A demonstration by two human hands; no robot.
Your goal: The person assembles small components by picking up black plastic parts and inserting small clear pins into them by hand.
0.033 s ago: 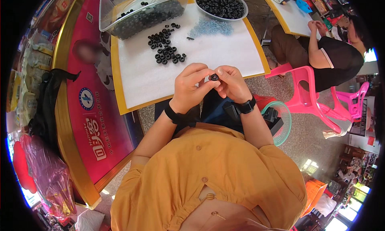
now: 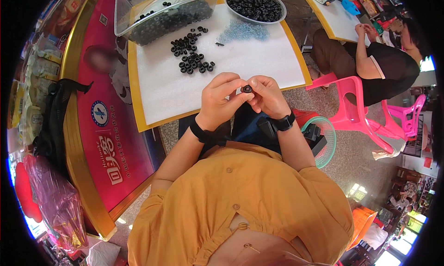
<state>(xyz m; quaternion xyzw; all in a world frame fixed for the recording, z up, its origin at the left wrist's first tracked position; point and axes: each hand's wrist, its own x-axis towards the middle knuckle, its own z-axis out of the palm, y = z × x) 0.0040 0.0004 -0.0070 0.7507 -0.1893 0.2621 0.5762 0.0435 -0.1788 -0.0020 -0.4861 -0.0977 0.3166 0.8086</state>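
Head view: a big white worktop [image 2: 222, 65] with a yellow edge is in front of the person.
Clear tub [image 2: 121, 20]: it sits at the far left of the worktop, with lots of tub rings [image 2: 173, 22] inside, all black.
White bowl [image 2: 259, 22]: it sits right of the tub, piled up with bowl rings [image 2: 254, 5], black too.
Left hand [image 2: 217, 98]: its fingers [image 2: 226, 87] and thumb are clamped on one small black ring. They hold it from the left.
Right hand [image 2: 270, 97]: thumb and finger are bent in and look pinched on the other side of that same ring. Some tips are hidden.
Loose rings [image 2: 189, 63]: a bunch of them lies on the worktop, in front of the tub. Some are touching, some are apart.
Blue specks [image 2: 243, 32]: a patch of tiny ones is spread just below the bowl.
Black ring [image 2: 247, 89]: it is up between the two hands, near the front edge of the worktop. Its hole points up at the camera.
Ring feel: I think it is light, a bit stiff and not easy to break. It may be smooth, so it could slip or roll away.
Ring grip: the round outside looks best for thumb and fingertip, leaving the hole uncovered.
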